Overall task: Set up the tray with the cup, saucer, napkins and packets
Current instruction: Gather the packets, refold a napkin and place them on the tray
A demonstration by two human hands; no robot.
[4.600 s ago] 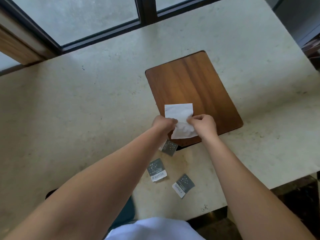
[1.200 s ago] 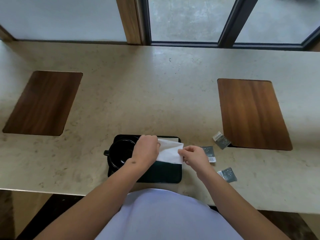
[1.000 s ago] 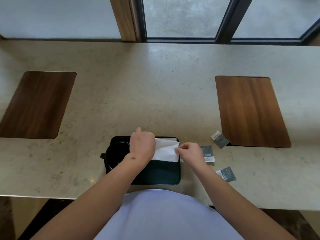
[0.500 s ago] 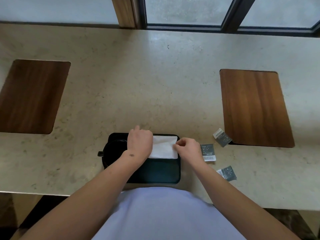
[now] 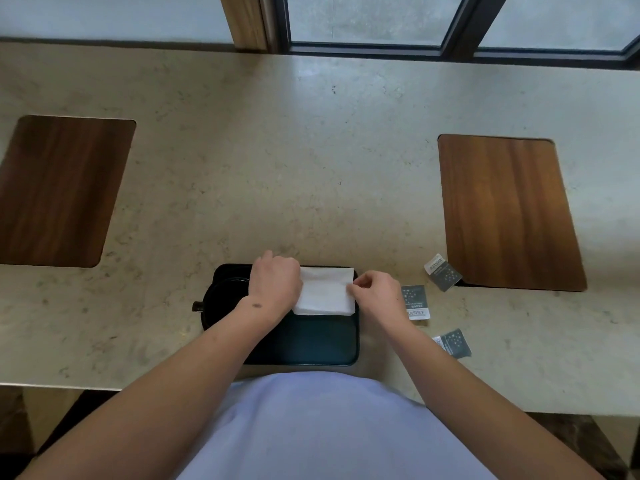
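A person stands at a pale stone counter (image 5: 311,161), looking down at a dark rectangular tray (image 5: 311,344) at its near edge. A folded white napkin (image 5: 325,289) lies across the far half of the tray. The left hand (image 5: 275,285) rests curled over the napkin's left edge, pressing it down; the right hand (image 5: 375,294) pinches the napkin's right edge between thumb and fingers. At the left end of the tray sits a dark cup (image 5: 221,299) on what seems to be a saucer, its handle poking out past the tray, partly hidden under the left wrist. Three grey packets lie on the counter to the right of the tray: one (image 5: 415,301) just beside the right hand, one (image 5: 442,275) farther off against a wooden inlay (image 5: 505,209), and one (image 5: 453,342) nearer the person. The packets are not yet on the tray. Likely risks: the left wrist, so close over the cup, could knock it when lifting away; the light napkin could unfold or slide once let go.
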